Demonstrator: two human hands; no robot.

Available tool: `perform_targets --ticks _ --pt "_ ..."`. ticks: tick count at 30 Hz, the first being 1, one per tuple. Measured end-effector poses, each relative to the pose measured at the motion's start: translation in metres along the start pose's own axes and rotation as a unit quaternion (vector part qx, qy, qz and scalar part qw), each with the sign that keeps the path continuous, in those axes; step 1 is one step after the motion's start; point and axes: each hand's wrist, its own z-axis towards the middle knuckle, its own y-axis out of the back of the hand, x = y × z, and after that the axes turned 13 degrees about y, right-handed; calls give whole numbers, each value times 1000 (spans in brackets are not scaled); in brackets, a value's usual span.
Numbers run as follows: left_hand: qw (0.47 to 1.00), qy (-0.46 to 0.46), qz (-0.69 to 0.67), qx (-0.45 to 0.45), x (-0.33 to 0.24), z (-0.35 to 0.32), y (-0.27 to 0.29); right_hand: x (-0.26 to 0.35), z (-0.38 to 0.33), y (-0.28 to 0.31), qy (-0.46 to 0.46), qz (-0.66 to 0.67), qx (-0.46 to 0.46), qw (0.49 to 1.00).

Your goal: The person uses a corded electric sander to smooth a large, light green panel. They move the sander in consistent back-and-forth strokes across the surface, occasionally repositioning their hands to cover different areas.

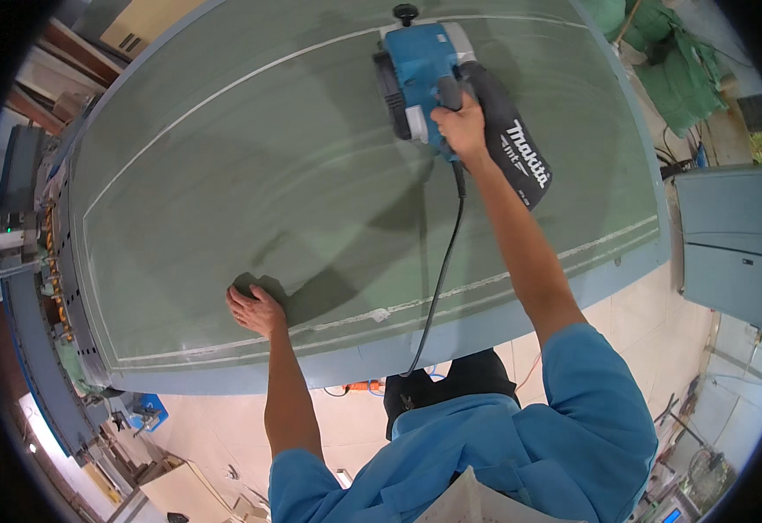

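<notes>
My right hand (465, 131) is wrapped round the rear handle of a blue belt sander (419, 63), which rests on the far right part of a large green-topped table (215, 200). A black cloth dust bag (513, 139) hangs off the sander's right side, and a black knob (405, 13) stands at its far end. From below the handle, a black power cord (448, 253) runs over the table's near edge. My left hand (257, 310) lies on the green surface at the near left, fingers stretched out and holding nothing. White lines (224, 92) border the tabletop.
Along the left edge stands a metal machine rail (37, 349). Green sacks (682, 83) are heaped at the far right, and a grey-blue cabinet (734, 244) stands beside the table's right end. A blue bin (150, 410) is on the floor at the lower left.
</notes>
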Motion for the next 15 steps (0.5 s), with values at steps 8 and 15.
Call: perform_targets --ticks 8,15 --pt "996 -90 18 11 -10 -1 7 -17 29 127 6 47 -99 994" --pt "981 -177 -10 76 -19 6 8 -16 51 152 -7 67 -182 981"
